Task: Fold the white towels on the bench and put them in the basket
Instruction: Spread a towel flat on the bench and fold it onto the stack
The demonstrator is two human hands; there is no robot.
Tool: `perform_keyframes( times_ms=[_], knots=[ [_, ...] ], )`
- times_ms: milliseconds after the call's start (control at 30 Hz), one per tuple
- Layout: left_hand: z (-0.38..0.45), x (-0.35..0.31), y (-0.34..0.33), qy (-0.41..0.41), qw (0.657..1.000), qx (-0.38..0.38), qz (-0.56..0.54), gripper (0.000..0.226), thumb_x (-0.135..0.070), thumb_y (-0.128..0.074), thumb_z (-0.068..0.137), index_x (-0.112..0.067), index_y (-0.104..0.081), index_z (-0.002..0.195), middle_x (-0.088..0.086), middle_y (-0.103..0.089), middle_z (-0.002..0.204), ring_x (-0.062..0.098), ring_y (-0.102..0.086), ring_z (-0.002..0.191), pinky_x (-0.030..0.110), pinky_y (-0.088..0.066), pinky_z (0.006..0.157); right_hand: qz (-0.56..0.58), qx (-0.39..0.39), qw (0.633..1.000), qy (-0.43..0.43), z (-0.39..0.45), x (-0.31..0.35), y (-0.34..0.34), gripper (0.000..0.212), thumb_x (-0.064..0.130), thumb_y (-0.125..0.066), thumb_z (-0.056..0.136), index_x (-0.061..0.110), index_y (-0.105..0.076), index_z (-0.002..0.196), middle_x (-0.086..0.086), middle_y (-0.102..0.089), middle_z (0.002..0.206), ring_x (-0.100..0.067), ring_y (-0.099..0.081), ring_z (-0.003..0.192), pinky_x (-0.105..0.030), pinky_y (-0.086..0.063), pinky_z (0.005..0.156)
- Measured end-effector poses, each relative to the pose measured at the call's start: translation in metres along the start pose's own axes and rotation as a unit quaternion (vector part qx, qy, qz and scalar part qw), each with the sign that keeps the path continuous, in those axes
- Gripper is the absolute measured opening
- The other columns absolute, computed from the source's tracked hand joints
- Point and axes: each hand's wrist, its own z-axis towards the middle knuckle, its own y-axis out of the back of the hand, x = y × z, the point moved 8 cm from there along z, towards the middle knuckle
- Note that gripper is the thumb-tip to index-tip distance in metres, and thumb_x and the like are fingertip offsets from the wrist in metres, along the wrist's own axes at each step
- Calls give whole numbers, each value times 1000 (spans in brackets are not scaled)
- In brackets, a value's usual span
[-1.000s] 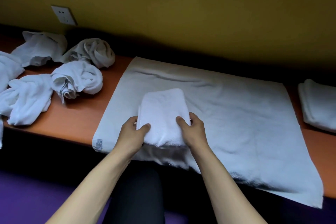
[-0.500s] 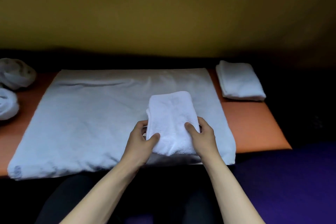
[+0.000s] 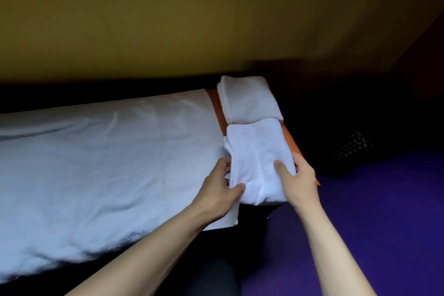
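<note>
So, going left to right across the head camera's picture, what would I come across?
Large spread towel → left hand → folded towel held in both hands → right hand → dark basket on the purple floor.

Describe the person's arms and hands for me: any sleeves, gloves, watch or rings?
Both forearms are bare as far as the frame shows, with no sleeve in view. The left hand and the right hand are ungloved. No watch, bracelet or ring shows on either wrist or on the fingers that can be seen. Motion blur softens finer detail.
</note>
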Motion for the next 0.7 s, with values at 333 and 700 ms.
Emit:
perform_keyframes(
  times_ms=[333, 700],
  knots=[
    [34, 7, -38, -88, 900, 17, 427, 67, -45, -54, 97, -33, -27, 157, -3, -16, 168, 30, -23, 149, 39, -21, 118, -343, -55, 923, 165, 5, -16, 4, 54, 42, -55, 92, 27, -52, 144, -1, -55, 137, -25, -47, 126, -43, -33, 105],
    [7, 28, -29, -98, 883, 33, 458, 85, -72, -29, 87, -27, -25, 158, 4, -24, 165, 29, -22, 151, 42, -19, 123, -478, 29, 860, 177, 5, -49, -40, 56, 46, -27, 102, 30, -39, 154, -6, -39, 160, -21, -28, 151, -49, -13, 123]
  ],
)
